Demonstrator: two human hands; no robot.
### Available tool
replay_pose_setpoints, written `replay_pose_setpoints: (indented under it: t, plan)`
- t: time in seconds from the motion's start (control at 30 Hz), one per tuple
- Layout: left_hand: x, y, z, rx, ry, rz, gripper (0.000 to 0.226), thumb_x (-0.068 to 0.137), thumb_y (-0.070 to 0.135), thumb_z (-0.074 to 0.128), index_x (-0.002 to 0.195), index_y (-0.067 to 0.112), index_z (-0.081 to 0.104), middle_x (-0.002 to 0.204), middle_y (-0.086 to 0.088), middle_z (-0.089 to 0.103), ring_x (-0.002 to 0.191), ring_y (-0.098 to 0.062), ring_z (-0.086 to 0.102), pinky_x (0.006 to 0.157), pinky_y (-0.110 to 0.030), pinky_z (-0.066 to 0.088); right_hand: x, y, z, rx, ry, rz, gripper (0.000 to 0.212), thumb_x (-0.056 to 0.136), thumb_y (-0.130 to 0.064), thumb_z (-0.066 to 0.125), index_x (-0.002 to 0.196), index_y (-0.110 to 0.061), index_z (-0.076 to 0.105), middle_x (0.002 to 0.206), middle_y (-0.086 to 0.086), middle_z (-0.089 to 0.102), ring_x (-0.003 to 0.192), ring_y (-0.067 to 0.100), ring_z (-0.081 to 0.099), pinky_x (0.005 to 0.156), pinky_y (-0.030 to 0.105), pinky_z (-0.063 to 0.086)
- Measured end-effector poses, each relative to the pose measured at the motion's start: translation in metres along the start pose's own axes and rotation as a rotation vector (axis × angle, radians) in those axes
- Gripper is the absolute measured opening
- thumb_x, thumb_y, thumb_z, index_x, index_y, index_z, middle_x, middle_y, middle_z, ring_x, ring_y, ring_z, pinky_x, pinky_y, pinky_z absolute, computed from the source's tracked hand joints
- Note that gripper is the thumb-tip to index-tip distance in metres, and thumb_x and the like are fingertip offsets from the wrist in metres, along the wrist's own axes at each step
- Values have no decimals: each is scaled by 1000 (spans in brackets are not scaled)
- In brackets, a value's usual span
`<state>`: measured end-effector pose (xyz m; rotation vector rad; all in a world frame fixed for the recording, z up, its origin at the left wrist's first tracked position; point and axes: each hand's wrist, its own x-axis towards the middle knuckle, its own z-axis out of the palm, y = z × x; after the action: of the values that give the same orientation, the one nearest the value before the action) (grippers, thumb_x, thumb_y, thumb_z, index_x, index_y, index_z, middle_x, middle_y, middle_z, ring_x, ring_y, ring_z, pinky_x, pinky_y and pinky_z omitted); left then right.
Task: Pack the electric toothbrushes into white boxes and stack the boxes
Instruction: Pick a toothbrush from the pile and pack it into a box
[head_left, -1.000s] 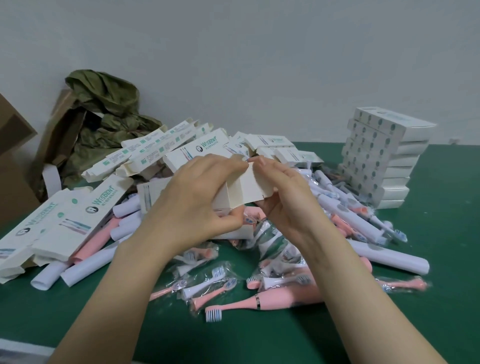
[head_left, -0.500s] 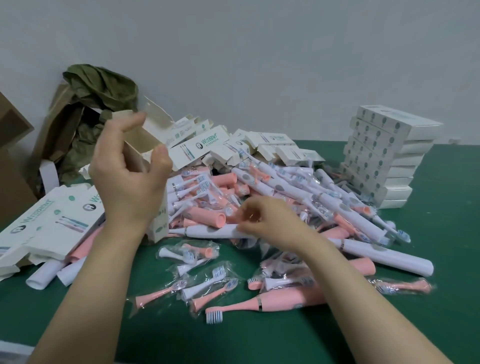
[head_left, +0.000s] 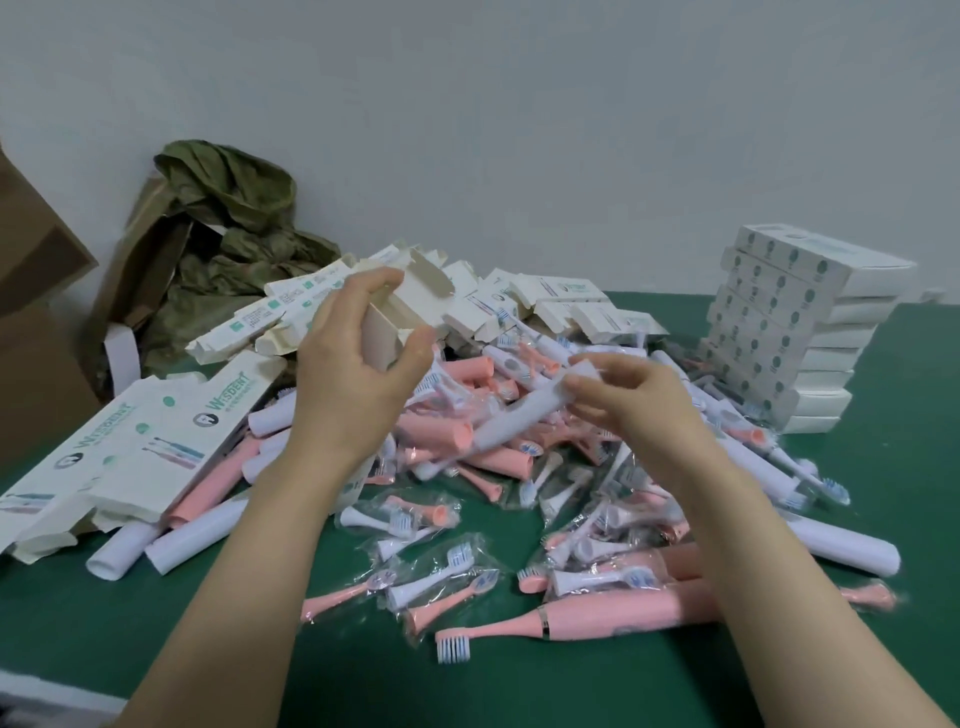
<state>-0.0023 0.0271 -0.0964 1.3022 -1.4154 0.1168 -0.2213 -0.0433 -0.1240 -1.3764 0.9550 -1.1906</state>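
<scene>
Green table top (head_left: 156, 639), grey wall behind. Held up over the heap: white toothbrush handle (head_left: 511, 415), tilted, lower end toward the L side. R hand (head_left: 639, 400) pinches its upper end btw thumb and curled fingertips. Looks like smooth rigid plastic, light, prob. a bit slick, so a grip round the mid-body would be safer than a tip pinch for sliding it in. L hand (head_left: 353, 384) curls round an opened white box (head_left: 410, 306), flaps up. It's thin card and prob. crushes easily, so best held by the edges, not the faces. Below lie pink handles (head_left: 441, 431) and bagged brush heads (head_left: 421, 519). Flat cartons (head_left: 150, 441) at L, stack of closed boxes (head_left: 789, 332) at R.
</scene>
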Motion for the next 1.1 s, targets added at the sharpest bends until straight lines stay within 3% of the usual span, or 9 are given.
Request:
replay_pose_setpoints:
  t: [0.1,0.23,0.37,0.5,0.63,0.77,0.93,1.1]
  plan:
    - [2,11,4,29,-62,52,41,73,42,57,112,31,56,106,9,56,90,0,44,74,-2,32,0,-11,-8,221,174,-71,17,85,-6,66,98,-16,68,96,11,72,91,22,71,78,25,57]
    - [11,21,9,355,-197,155,47,65,58,42,107,39,51,98,15,52,85,-5,44,65,-27,33,-2,-25,-17,384,411,-248,19,88,-6,65,101,-18,66,91,3,70,93,17,70,79,24,56]
    - [5,7,13,578,-344,72,49,66,62,42,109,38,47,92,12,47,79,-12,43,54,-27,26,-5,-35,-23,629,551,-329,16,89,-6,63,100,-16,64,97,2,69,95,15,69,81,27,57]
    - [2,-7,17,602,-386,-15,47,72,56,53,113,34,49,94,12,47,80,-12,42,52,-26,25,-6,-41,-25,652,633,-418,16,88,-3,64,101,-12,63,92,2,69,88,10,70,77,22,55]
    - [-4,-10,21,559,-405,-11,47,73,52,55,116,34,49,104,10,53,84,-10,39,59,-29,29,-8,-41,-14,693,573,-400,17,87,-3,63,101,-12,62,91,2,70,93,16,69,78,25,57]
    - [-12,-1,24,419,-320,17,51,72,53,51,120,36,50,114,13,54,100,-11,49,70,-28,33,-12,-35,9,613,484,-375,15,87,-3,64,98,-13,62,80,-2,72,85,14,70,74,23,55]
    - [-21,14,31,259,-238,97,60,71,47,57,128,30,48,115,11,55,103,-12,49,79,-27,35,-21,-32,23,398,400,-503,17,85,-3,67,92,-19,66,77,-6,72,79,8,69,71,21,55]
    - [-21,14,31,173,-200,77,65,67,50,66,124,28,41,109,11,53,97,-10,47,78,-21,34,-27,-32,38,12,344,-698,28,76,-5,75,90,-28,66,96,-6,57,85,5,60,76,15,48]
